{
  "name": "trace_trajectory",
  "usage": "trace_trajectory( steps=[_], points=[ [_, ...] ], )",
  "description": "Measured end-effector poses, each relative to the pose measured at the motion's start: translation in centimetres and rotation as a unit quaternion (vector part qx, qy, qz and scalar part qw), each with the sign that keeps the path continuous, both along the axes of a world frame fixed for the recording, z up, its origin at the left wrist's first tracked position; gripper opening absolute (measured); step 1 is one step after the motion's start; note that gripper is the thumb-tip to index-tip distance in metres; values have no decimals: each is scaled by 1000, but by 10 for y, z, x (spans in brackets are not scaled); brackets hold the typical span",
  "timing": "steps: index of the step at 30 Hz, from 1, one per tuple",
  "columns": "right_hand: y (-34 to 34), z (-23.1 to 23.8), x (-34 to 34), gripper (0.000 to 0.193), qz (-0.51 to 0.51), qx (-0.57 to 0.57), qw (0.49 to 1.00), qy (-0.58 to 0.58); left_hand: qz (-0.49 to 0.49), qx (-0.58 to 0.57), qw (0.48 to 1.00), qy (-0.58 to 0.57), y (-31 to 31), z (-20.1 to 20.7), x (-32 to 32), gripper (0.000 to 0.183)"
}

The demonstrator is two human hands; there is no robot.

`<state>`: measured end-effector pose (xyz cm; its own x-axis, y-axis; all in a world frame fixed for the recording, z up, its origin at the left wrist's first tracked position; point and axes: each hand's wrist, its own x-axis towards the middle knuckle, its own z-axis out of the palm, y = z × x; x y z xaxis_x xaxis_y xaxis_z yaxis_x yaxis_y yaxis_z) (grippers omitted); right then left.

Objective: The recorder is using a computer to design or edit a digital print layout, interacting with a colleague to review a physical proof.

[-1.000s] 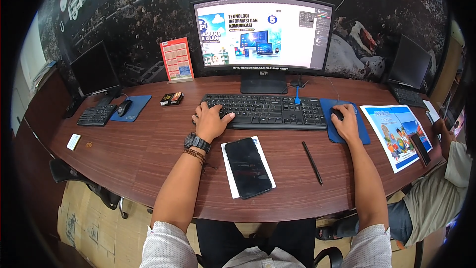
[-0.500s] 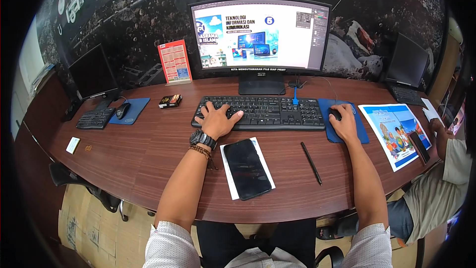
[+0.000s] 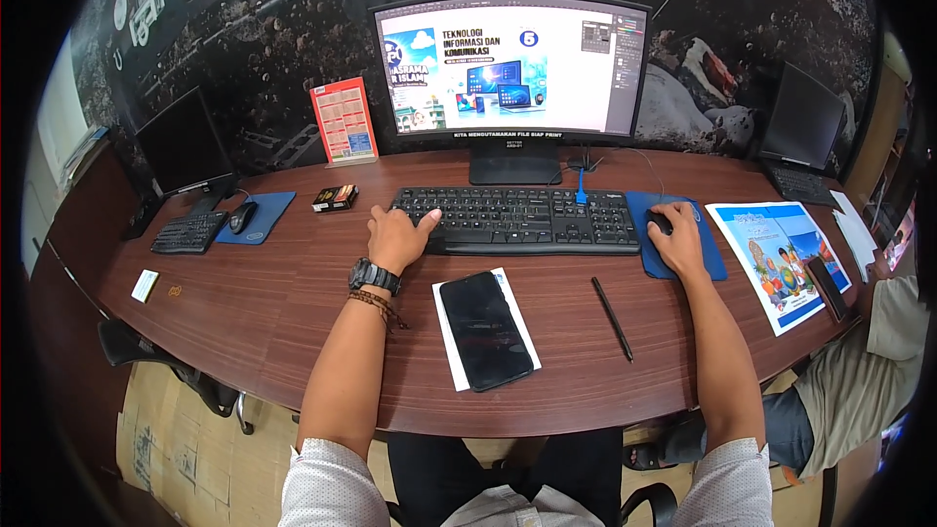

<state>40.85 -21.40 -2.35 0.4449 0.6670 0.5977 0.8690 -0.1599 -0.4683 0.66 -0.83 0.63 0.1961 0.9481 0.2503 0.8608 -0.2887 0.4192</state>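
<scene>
Across the dark wooden bench (image 3: 273, 303), a wide black monitor (image 3: 576, 78) shows a page layout with pictures of laptops, much the same as a moment ago. Before it lies the black keyboard (image 3: 527, 220), with a blue mouse pad (image 3: 715, 254) at its right end. The left hand (image 3: 395, 237) is what has changed: lately spread over the keys, it has drawn back to the keyboard's left end, fingers gathered, thumb out over the keys. Its grip holds nothing; whether a fingertip presses a key I cannot tell, as they are small and partly hidden. The right hand (image 3: 680, 244) has stayed on the pad, its grip curled over the black mouse (image 3: 659, 222). By my reading, the left hand now attends only to the edge keys, leaving any pointing to the right.
</scene>
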Motion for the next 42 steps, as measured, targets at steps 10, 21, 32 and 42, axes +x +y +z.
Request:
trace_trajectory(
  steps=[10, 21, 32, 42],
  points=[
    [0, -1, 2, 31, -13, 4, 1000, -9, 1, 22, 1000, 6, -3, 1, 1, 76],
    [0, -1, 2, 31, -12, 9, 1000, -7, -3, 15, 1000, 5, -5, 2, 2, 74],
    [0, -2, 2, 31, -13, 15, 1000, -16, -6, 21, 1000, 0, -3, -1, 1, 76],
    [0, 0, 1, 31, -17, 6, 1000, -6, -13, 26, 1000, -6, -2, -2, 0, 75]
  ],
)
